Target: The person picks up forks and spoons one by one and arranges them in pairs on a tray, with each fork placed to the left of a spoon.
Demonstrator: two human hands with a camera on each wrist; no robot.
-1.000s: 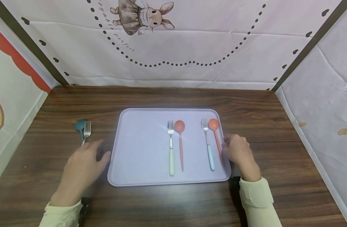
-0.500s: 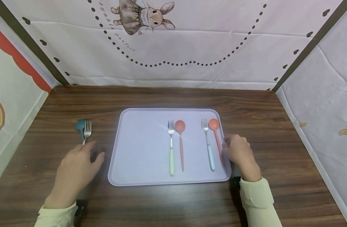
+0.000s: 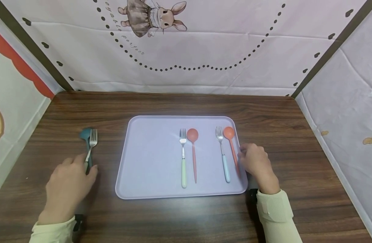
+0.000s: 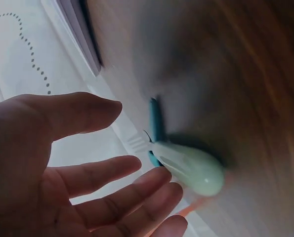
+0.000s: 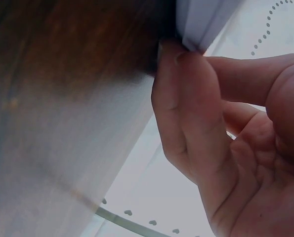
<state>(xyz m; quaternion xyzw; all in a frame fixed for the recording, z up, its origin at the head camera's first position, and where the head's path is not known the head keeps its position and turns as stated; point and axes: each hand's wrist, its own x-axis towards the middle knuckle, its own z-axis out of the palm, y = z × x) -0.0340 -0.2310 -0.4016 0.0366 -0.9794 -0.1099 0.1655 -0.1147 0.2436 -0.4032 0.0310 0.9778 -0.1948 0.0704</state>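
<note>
At the left of the table, my left hand (image 3: 67, 185) is over the handle end of a fork (image 3: 93, 139) with a pale green handle (image 4: 201, 173). Its thumb and fingers are spread apart, and the handle lies just past the fingertips in the left wrist view. A teal spoon (image 3: 85, 134) lies partly under that fork. My right hand (image 3: 256, 162) holds the right rim of the lavender tray (image 3: 149, 158), fingers bent at the edge (image 5: 201, 29). On the tray lie a green-handled fork (image 3: 183, 168), a pink spoon (image 3: 192, 135), a blue-handled fork (image 3: 225, 167) and an orange spoon (image 3: 229, 133).
The dark wooden table (image 3: 179, 219) carries everything. A white printed cloth wall (image 3: 222, 47) rises behind it, and further cloth panels stand at the left and the right.
My left hand has moved left and toward me, uncovering more of the fork and teal spoon handles. The right hand and the tray have stayed in place.
</note>
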